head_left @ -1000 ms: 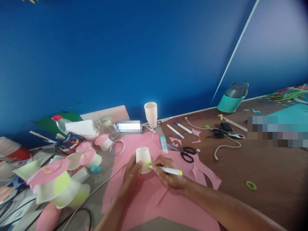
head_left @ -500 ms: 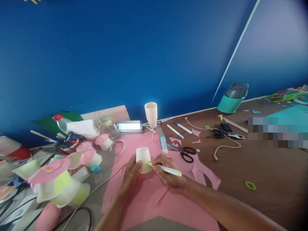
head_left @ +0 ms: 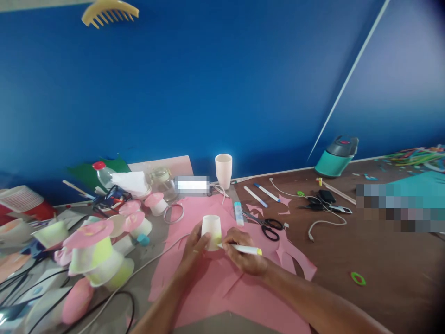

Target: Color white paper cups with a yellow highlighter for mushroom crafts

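Note:
A white paper cup point(head_left: 211, 228) is upside down over the pink paper point(head_left: 205, 287), with my left hand point(head_left: 196, 246) wrapped round its left side. Yellow colouring shows on the lower right part of the cup. My right hand point(head_left: 245, 253) grips a white marker point(head_left: 246, 249) with a yellow end, its tip at the cup's coloured side. Just beyond my right hand lie a glue stick point(head_left: 238, 214) and black-handled scissors point(head_left: 269, 227). Two more markers point(head_left: 255, 196) rest farther back.
Cups with pink paper discs point(head_left: 92, 234) crowd the left, among cables. A stack of white cups point(head_left: 223, 170) stands by the blue wall. Pink scraps, a white cable point(head_left: 327, 215), a green ring point(head_left: 358, 278) and a teal container point(head_left: 333, 160) are on the right.
The view has tilted up, bringing a yellow comb-shaped thing on the wall into sight. The marker tip sits slightly lower on the cup; both hands keep their holds.

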The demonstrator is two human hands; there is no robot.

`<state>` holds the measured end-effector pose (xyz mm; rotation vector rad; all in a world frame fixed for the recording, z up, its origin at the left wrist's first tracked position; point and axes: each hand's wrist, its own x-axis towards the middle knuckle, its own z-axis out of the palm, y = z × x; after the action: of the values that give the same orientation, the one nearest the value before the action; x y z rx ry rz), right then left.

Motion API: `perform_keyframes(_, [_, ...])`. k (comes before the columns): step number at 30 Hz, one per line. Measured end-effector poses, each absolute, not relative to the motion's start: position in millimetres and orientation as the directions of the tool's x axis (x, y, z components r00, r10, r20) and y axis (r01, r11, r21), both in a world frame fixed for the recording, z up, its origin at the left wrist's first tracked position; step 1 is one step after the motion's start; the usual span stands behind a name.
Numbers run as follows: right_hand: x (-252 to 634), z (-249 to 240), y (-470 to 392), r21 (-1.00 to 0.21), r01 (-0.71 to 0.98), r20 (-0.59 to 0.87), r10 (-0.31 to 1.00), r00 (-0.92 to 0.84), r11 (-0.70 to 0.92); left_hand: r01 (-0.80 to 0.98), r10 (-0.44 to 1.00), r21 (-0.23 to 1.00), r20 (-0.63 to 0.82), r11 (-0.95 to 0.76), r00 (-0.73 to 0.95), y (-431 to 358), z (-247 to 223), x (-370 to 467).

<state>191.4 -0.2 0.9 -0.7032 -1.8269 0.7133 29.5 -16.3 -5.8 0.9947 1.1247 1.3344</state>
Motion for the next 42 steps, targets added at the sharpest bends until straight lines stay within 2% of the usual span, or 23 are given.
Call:
perform_keyframes(6, [189.6, -5.4, 3.6, -0.733, 0.139, 0.632, 0.742, -0.224, 0.666, -0.288, 0.998, 0.958, -0.019, 0.001, -0.06, -15.7, -7.2, 29.9])
perform_keyframes(13, [193.8, 3.5, 3.7, -0.694, 0.124, 0.652, 0.691, -0.312, 0.71, -0.371, 1.0, 0.928, -0.016, 0.011, -0.009, -14.1, -10.7, 30.4])
perform_keyframes(19, [193.2, -2.1, 5.7, -0.715, 0.125, 0.639, 0.715, -0.283, 0.688, -0.317, 0.998, 0.948, -0.034, 0.017, -0.049, -13.2, -12.0, 28.5])
perform_keyframes(25, [196.1, 1.1, 3.6, -0.701, 0.089, 0.629, 0.672, -0.391, 0.708, -0.282, 0.997, 0.959, -0.051, 0.031, -0.064, -12.6, -10.6, 28.2])
perform_keyframes(31, [194.5, -3.9, 5.0, -0.655, 0.125, 0.683, 0.654, -0.324, 0.745, -0.163, 0.999, 0.987, -0.008, -0.001, -0.049, -8.3, -14.2, 23.8])
perform_keyframes(38, [195.2, 3.3, 1.0, -0.637, 0.106, 0.674, 0.618, -0.404, 0.764, -0.09, 0.999, 0.995, 0.033, -0.036, -0.043, -5.7, -23.4, 20.6])
perform_keyframes(42, [195.5, 3.0, 1.7, -0.636, 0.125, 0.687, 0.632, -0.359, 0.762, -0.063, 0.998, 0.997, 0.036, -0.039, -0.055, -6.1, -20.2, 20.8])
